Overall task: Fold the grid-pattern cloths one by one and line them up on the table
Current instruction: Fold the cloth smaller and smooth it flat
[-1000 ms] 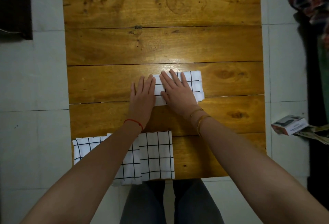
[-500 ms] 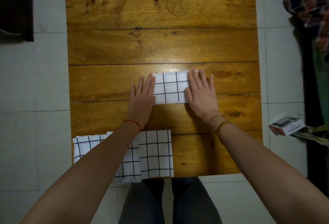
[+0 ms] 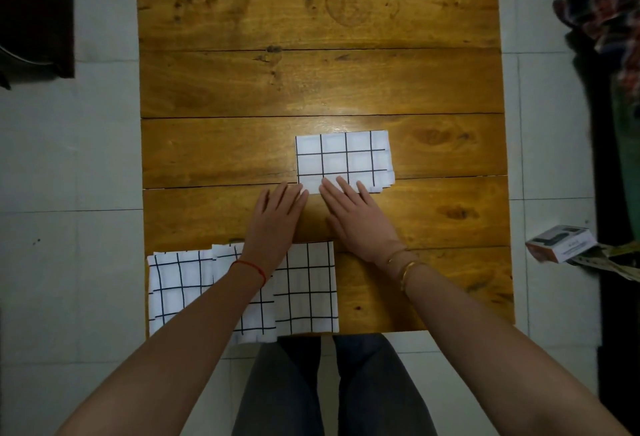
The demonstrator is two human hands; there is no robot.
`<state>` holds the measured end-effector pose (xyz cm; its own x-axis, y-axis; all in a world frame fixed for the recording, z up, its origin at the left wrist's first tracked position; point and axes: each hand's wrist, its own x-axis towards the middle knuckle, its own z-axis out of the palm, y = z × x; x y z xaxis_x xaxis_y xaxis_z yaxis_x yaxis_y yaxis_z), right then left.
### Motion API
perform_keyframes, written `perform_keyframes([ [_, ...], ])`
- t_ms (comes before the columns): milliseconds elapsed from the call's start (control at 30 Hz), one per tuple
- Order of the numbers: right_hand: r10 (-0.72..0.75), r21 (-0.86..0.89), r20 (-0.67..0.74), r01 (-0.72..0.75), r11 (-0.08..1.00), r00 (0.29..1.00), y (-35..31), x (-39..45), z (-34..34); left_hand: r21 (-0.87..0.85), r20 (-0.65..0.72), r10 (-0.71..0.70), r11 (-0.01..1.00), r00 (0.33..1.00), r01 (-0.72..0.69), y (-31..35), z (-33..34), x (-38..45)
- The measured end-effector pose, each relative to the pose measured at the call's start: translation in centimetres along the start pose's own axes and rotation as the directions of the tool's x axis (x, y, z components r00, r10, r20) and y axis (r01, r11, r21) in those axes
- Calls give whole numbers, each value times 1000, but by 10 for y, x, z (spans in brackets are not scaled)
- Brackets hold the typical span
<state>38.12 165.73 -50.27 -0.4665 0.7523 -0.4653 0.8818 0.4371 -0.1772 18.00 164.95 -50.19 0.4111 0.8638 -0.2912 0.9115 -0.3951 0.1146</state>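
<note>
Head view: both flat, open hands, left hand (image 3: 277, 217) and right hand (image 3: 356, 215), touch the folded white black-grid cloth (image 3: 343, 160). It lies on the brown plank surface (image 3: 311, 82).

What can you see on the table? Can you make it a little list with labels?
Table: wooden planks
Folded cloth: small white rectangle with black grid, lying flat near the middle
Left hand: open, fingertips at the folded cloth's near left corner
Right hand: open, fingertips on the cloth's near edge
Other cloths: grid cloths at the near left edge, partly under the left arm, one hanging over the edge
Off the table: small box on the floor at right
</note>
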Motion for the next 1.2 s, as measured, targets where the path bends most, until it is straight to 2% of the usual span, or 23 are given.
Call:
perform_keyframes([
  [267, 173, 139, -67, -163, 977, 983, 50, -52, 11, -29, -11, -28, 999, 1000, 27, 0, -3, 3],
  [333, 214, 160, -129, -193, 968, 968, 54, -56, 9, -39, -36, -29, 999, 999, 28, 1, -2, 4],
  [400, 269, 218, -251, -216, 952, 930, 54, -52, 1, -104, -110, -63, 993, 992, 51, 5, -2, 6],
  [500, 336, 298, -407, -225, 928, 849, 52, -31, -21, -305, -200, -275, 930, 940, 207, 14, -8, 12],
  [600, 369, 302, -472, -247, 921, 800, 55, 5, -42, -504, -134, -578, 739, 805, 447, 23, -14, 25],
  [667, 405, 321, -450, -279, 905, 796, 60, 33, -54, -571, -51, -681, 620, 730, 538, 28, -17, 33],
  [833, 421, 330, -306, -320, 888, 854, 68, 77, -68, -588, 89, -769, 472, 633, 657, 38, -20, 49],
  [967, 387, 250, -245, -327, 911, 889, 66, 87, -68, -583, 128, -769, 453, 626, 675, 40, -20, 56],
  [1200, 379, 154, -241, -350, 924, 894, 65, 89, -62, -637, 178, -744, 412, 644, 652, 38, -21, 61],
])
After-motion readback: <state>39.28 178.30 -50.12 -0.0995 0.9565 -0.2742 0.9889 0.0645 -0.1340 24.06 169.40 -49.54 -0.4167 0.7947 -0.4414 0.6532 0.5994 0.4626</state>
